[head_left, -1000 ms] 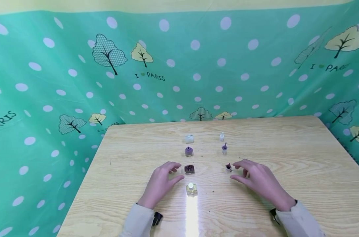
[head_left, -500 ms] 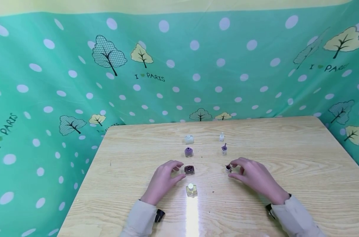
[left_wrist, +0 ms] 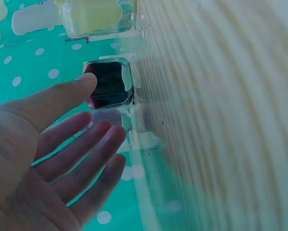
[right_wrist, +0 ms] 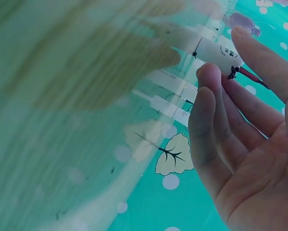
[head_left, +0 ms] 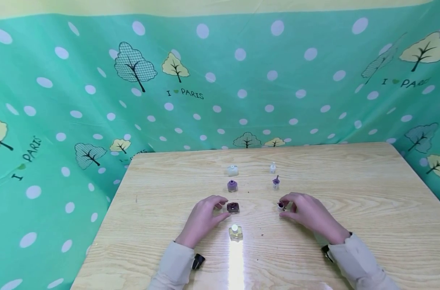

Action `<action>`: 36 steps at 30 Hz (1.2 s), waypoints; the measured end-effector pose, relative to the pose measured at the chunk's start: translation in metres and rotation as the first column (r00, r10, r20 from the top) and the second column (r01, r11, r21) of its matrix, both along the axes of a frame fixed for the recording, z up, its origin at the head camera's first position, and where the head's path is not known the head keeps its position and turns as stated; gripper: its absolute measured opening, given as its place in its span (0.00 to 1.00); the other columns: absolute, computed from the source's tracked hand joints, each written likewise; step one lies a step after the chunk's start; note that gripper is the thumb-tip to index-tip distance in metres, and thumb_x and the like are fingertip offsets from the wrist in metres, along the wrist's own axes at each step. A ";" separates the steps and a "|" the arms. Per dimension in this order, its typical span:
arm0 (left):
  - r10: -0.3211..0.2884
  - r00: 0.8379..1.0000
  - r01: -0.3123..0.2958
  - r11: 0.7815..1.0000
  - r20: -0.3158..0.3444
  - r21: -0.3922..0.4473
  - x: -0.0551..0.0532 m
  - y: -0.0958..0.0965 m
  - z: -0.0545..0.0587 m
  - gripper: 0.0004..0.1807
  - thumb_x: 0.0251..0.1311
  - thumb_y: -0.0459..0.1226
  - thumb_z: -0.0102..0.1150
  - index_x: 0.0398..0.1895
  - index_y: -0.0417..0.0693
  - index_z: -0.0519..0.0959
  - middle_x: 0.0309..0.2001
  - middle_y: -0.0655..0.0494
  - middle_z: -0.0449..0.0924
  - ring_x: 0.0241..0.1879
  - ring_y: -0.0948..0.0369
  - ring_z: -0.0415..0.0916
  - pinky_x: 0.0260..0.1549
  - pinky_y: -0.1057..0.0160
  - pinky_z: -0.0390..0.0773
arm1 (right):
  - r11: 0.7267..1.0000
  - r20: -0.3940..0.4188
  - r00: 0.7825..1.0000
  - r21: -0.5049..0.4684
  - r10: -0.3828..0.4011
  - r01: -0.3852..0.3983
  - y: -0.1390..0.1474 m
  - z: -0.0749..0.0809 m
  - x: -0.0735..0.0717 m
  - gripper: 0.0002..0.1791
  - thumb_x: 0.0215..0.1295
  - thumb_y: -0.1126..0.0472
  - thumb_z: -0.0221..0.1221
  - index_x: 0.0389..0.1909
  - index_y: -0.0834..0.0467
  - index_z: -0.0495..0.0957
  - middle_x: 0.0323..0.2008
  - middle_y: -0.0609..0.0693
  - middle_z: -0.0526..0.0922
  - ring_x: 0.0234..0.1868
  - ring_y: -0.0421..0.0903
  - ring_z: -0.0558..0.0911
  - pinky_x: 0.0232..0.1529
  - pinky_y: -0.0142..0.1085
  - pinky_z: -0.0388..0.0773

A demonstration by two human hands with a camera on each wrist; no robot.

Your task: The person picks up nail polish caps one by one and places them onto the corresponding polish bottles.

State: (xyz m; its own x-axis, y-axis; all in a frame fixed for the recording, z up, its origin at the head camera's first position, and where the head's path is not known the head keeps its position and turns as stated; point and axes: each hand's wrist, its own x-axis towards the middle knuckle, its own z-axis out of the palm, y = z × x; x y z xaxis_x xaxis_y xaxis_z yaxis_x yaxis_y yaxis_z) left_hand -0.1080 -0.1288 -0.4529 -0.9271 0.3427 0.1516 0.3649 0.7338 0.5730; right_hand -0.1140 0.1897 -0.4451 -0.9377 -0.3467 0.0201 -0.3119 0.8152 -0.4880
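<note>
My left hand is beside a square dark nail polish bottle, which stands uncapped on the table. In the left wrist view its thumb overlaps the dark glass, and its fingers are spread loosely; whether they touch cannot be told. At the right, my right hand has thumb and fingers on either side of a white nail polish cap, standing with its dark-coated brush upward. In the right wrist view, this white cap sits between thumb and fingertips, seemingly apart from them.
A pale yellow bottle with white cap stands nearer. Behind the dark bottle are a purple bottle and a clear bottle. A cap with purple brush and a small white cap stand at the right rear.
My left hand has edged right, closer to the dark bottle. My right hand has slid left so that its thumb and fingers now flank the white cap. The bottles stay put.
</note>
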 end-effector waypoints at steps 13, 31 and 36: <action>-0.012 1.000 0.012 1.000 0.010 -0.014 -0.004 0.003 -0.002 0.18 0.55 0.40 0.72 0.48 0.46 0.83 0.45 0.54 0.85 0.41 0.61 0.83 0.43 0.62 0.83 | 1.000 0.043 0.999 -0.014 0.003 -0.002 -0.002 -0.002 -0.006 0.15 0.54 0.57 0.73 0.43 0.55 0.85 0.38 0.44 0.87 0.28 0.33 0.76 0.29 0.31 0.75; -0.010 1.000 0.010 1.000 0.019 -0.026 -0.007 0.006 -0.002 0.14 0.56 0.39 0.71 0.45 0.48 0.83 0.41 0.56 0.86 0.39 0.62 0.83 0.41 0.63 0.83 | 1.000 0.027 0.999 -0.007 0.029 -0.028 -0.003 -0.003 -0.011 0.12 0.56 0.60 0.71 0.41 0.54 0.86 0.35 0.44 0.86 0.30 0.34 0.78 0.31 0.34 0.77; -0.009 1.000 0.010 0.999 0.023 -0.033 -0.008 0.006 -0.003 0.13 0.56 0.38 0.71 0.44 0.47 0.83 0.40 0.56 0.86 0.39 0.62 0.83 0.41 0.63 0.83 | 1.000 0.024 0.999 -0.003 0.026 -0.026 -0.003 -0.004 -0.011 0.11 0.56 0.60 0.71 0.41 0.54 0.86 0.35 0.43 0.85 0.30 0.34 0.77 0.31 0.33 0.77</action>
